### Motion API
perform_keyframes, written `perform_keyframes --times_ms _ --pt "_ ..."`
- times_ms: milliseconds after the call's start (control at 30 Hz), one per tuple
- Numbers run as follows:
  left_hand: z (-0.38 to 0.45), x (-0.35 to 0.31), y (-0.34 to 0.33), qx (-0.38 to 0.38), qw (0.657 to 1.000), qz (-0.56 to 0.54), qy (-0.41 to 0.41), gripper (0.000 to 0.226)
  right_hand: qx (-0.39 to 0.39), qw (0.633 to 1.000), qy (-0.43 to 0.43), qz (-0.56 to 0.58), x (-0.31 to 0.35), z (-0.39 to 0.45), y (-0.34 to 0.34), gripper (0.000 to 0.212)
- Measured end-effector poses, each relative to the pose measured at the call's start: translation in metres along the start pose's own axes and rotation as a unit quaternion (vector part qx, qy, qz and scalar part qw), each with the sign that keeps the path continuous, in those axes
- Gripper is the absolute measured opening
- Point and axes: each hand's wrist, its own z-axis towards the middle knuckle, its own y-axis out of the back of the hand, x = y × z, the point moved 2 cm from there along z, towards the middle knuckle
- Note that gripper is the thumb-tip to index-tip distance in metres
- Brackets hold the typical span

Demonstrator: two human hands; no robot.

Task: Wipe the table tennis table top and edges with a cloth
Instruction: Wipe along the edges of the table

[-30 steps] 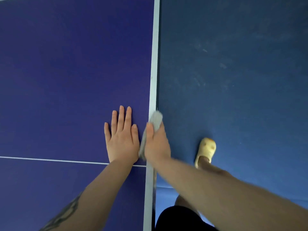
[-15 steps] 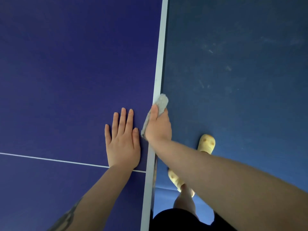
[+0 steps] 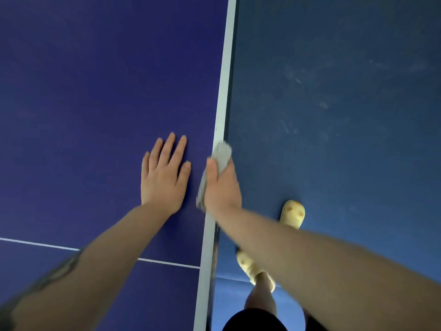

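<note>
Grey cloth (image 3: 220, 161) is gripped by right hand (image 3: 223, 187) against the tabletop (image 3: 95, 91) side edge. Left hand (image 3: 164, 177) is laid flat, fingers straight, just beside. Risk: cloth could be bunched, leaving the edge face unwiped; footing may be lost while leaning.

The left hand (image 3: 164, 177) lies flat on the table top (image 3: 95, 91), just left of the table edge (image 3: 223, 91). The right hand (image 3: 223, 187) presses a cloth (image 3: 220, 155) against that edge. Two slippers (image 3: 292, 213) stand on the floor (image 3: 346, 103) to the right, below the table.
</note>
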Motion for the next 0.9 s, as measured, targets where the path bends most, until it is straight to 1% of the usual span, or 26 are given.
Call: perform_keyframes --times_ms 100,200,267,367,533,600,667,767,833,900 --pt "0.046 -0.012 -0.006 0.007 0.999 0.031 0.027 0.055 -0.009 1.0 0.01 0.018 0.02 0.039 0.003 0.065" --pt "0.08 -0.024 -0.006 -0.006 0.999 0.031 0.041 0.055 -0.012 0.999 0.029 0.022 0.005 0.014 0.002 0.062" --pt "0.088 -0.027 -0.006 -0.009 0.999 0.027 0.044 0.056 -0.005 0.999 0.037 0.023 -0.015 -0.013 0.0 0.065" --pt "0.085 -0.027 -0.006 -0.014 0.998 0.028 0.047 0.057 0.004 1.0 0.005 0.024 -0.021 -0.023 -0.005 0.069" --pt "0.086 -0.029 -0.005 -0.014 0.998 0.02 0.053 0.058 -0.018 0.999 0.014 0.039 0.032 0.062 0.003 0.065" --pt "0.084 -0.03 -0.005 -0.018 0.998 0.018 0.05 0.059 -0.02 0.998 0.015 0.054 0.041 0.078 0.008 0.063" --pt "0.082 -0.03 -0.003 -0.017 0.998 0.013 0.051 0.06 -0.007 0.998 0.009 0.06 0.034 0.055 0.007 0.06" --pt "0.084 -0.029 0.0 -0.008 0.998 0.015 0.056 0.063 0.04 0.999 0.003 0.028 0.013 0.009 0.01 0.059" --pt "0.086 -0.03 0.001 -0.007 0.998 0.015 0.058 0.062 0.065 0.998 -0.004 0.009 0.01 0.016 0.011 0.065" --pt "0.085 -0.031 0.001 -0.009 0.998 0.015 0.059 0.061 0.07 0.997 -0.017 -0.008 0.025 0.046 0.016 0.069"
